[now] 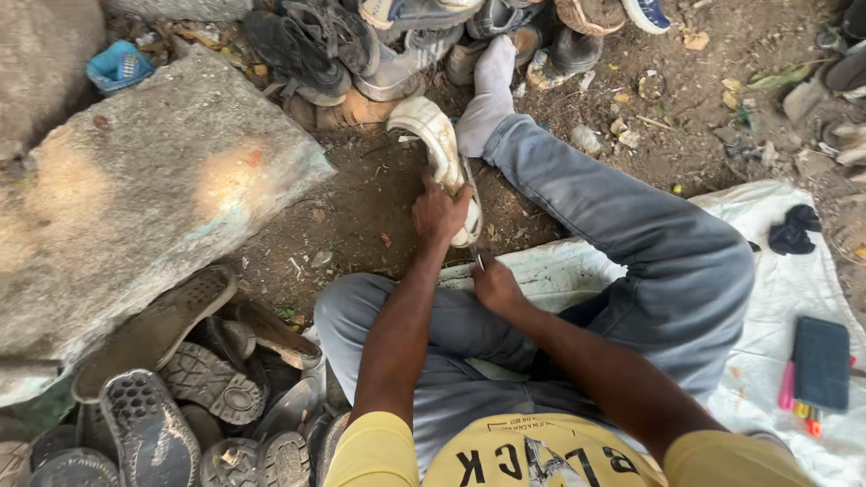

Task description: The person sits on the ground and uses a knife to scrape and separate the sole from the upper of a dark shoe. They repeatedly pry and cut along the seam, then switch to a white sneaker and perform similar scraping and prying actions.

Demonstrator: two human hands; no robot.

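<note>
The person sat on the ground with a worn, cream-white shoe (442, 158), sole side turned up, lying on the dirt beside the outstretched grey-socked foot (487, 95). The left hand (439, 213) was closed over the shoe's heel end, its grip wrapped firmly round the edge and pressing it down. The right hand (494, 285) was closed around a thin metal tool (478, 260), only its tip showing at the shoe's rim; what kind of tool it was could not be told. To work that edge well, the left hand's hold probably needed to be firm so the shoe would not twist, with the tool tip kept close to the rim and angled away from the holding fingers. A large pale stone slab (144, 189) lay to the left, a heap of dark worn soles (180, 397) below it, and a white cloth sheet (794, 298) spread under the right leg.
</note>
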